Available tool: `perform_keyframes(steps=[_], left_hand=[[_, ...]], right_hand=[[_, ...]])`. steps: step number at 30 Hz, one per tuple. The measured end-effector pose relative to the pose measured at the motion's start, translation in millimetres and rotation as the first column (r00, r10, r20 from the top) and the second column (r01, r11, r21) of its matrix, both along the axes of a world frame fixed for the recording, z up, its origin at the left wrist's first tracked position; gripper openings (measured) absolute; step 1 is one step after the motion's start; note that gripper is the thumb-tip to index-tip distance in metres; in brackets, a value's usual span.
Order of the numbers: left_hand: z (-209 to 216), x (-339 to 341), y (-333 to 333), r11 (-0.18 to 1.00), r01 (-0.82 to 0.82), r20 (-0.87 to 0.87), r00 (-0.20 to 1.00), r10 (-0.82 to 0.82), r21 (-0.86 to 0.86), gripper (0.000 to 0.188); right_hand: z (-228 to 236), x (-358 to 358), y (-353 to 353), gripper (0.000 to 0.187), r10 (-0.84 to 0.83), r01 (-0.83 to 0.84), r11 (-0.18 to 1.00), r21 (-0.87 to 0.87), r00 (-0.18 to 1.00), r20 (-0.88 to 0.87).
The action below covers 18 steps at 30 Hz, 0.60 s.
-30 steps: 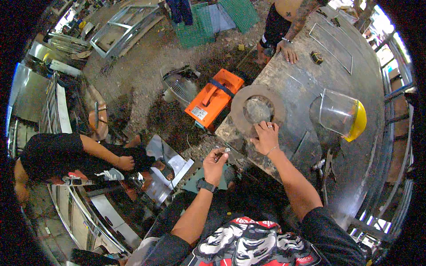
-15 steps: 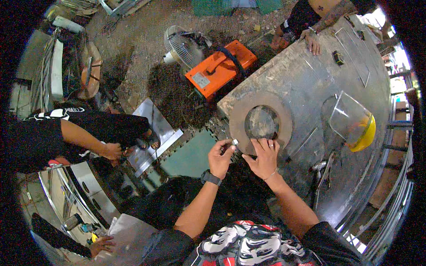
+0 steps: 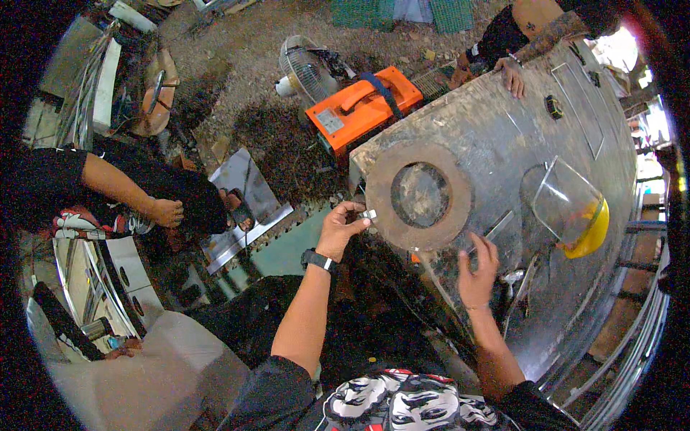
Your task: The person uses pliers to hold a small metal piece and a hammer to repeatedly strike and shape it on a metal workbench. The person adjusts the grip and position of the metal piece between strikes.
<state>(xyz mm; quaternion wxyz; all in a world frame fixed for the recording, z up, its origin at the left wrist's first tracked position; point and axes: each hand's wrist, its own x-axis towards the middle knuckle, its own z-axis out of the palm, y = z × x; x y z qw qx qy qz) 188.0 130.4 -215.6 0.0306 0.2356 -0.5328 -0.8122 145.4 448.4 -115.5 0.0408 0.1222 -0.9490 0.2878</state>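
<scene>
The left hand point(image 3: 341, 228) sits at the centre of the frame, its fingers closed in a pinch on a small metal piece point(image 3: 369, 214). That piece is held against the left rim of the rusty ring point(image 3: 419, 195), which lies flat on the grey metal table point(image 3: 503, 136) right of centre. Half a second ago both hands were together at the near edge of the ring; the right hand point(image 3: 476, 271) has since drawn away and now hovers lower right of the ring, fingers spread and gripping nothing, close above the table surface. A second ago the right hand rested on the ring itself. The change suggests that the left hand alone now positions the small piece at the ring, while the right hand is free.

Count of items in view:
- One rusty ring, with one round opening showing the table beneath.
- One small metal piece, in the left-hand pinch.
- One clear face shield with yellow band point(image 3: 575, 212), at the right of the frame on the table.
- One orange machine box point(image 3: 363, 111), upper centre, on the ground against the table's edge.
- One fan point(image 3: 305, 68), just left of the orange box.
- One wristwatch point(image 3: 317, 260) on the left wrist.
- Two other people: one seated at the left of the frame, hand point(image 3: 167, 212) on the knee; one at the top, hand point(image 3: 512, 77) on the far table edge.
</scene>
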Motion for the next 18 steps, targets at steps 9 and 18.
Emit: perform_keyframes(steps=[9, 18], left_hand=[[-12.9, -14.6, -4.8, 0.995, -0.077, -0.057, 0.995, 0.081, 0.069, 0.025], [-16.0, -38.6, -20.1, 0.980, -0.059, -0.099, 0.992, 0.079, 0.191, 0.026]], right_hand=[[-27.5, 20.4, 138.4, 0.038, -0.195, 0.190, 0.980, 0.060, 0.977, 0.091], [-53.2, 62.3, 182.5, 0.049, -0.466, 0.500, 0.802, 0.328, 0.866, -0.182]])
